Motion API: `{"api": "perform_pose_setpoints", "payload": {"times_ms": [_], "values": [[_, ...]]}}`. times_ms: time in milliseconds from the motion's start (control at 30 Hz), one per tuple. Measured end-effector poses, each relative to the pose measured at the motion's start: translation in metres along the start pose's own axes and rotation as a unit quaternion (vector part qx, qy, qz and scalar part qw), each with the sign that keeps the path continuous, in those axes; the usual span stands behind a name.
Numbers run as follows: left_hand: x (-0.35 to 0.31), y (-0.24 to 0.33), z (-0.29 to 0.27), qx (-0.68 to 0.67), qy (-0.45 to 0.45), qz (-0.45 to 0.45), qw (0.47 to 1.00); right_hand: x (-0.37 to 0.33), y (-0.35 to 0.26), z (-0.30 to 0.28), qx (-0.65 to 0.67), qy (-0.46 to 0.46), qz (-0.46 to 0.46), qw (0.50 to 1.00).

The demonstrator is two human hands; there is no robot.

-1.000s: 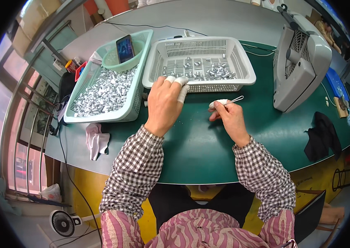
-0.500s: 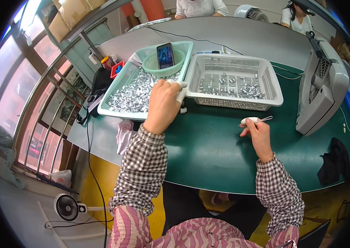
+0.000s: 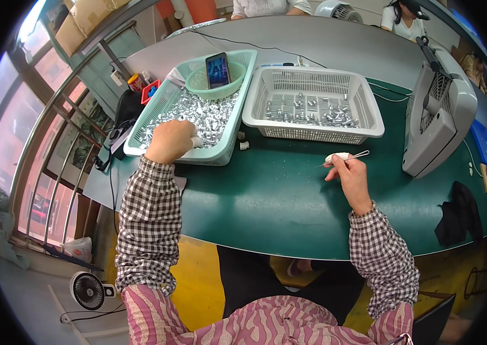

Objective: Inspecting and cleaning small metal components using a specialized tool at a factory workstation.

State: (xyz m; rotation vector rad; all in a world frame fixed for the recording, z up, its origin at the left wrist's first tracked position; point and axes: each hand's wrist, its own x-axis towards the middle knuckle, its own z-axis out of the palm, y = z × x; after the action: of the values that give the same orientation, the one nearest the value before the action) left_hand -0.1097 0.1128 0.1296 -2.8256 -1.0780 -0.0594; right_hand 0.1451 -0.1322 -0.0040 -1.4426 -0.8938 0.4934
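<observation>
My left hand [image 3: 171, 141] is over the near edge of the pale green basket [image 3: 230, 150], its back toward me and a white covering on one finger. Its fingers are bent down and mostly hidden behind the hand. Small shiny metal fittings [image 3: 212, 118] fill much of that basket. Above the green tabletop, my right hand [image 3: 351, 175] is closed, pinching a thin metal wire tool with a looped end [image 3: 361, 154]. White wrapping covers its forefinger. Beyond it stands a white slotted basket [image 3: 312, 131] with fewer metal fittings scattered on its bottom.
A phone [image 3: 217, 71] leans in a green bowl [image 3: 196, 86] inside the green basket. A grey fan [image 3: 442, 115] stands at the right, near a black cloth [image 3: 460, 215]. Small white pieces [image 3: 244, 145] lie between the baskets. Two people sit across the grey partition [image 3: 289, 43].
My left hand has moved left and down, from between the two baskets to the near edge of the green one. My right hand still pinches the wire tool; the whole view has shifted slightly.
</observation>
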Motion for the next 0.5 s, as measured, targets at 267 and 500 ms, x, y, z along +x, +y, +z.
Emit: {"api": "perform_pose_setpoints", "payload": {"times_ms": [267, 500], "values": [[-0.032, 0.096, 0.008, -0.646, -0.014, 0.033, 0.762, -0.005, -0.009, 0.001, -0.025, -0.02, 0.009, 0.999], [-0.009, 0.153, 0.085, -0.866, -0.246, 0.016, 0.435, -0.007, -0.01, 0.007, -0.023, 0.049, -0.064, 0.997]]}}
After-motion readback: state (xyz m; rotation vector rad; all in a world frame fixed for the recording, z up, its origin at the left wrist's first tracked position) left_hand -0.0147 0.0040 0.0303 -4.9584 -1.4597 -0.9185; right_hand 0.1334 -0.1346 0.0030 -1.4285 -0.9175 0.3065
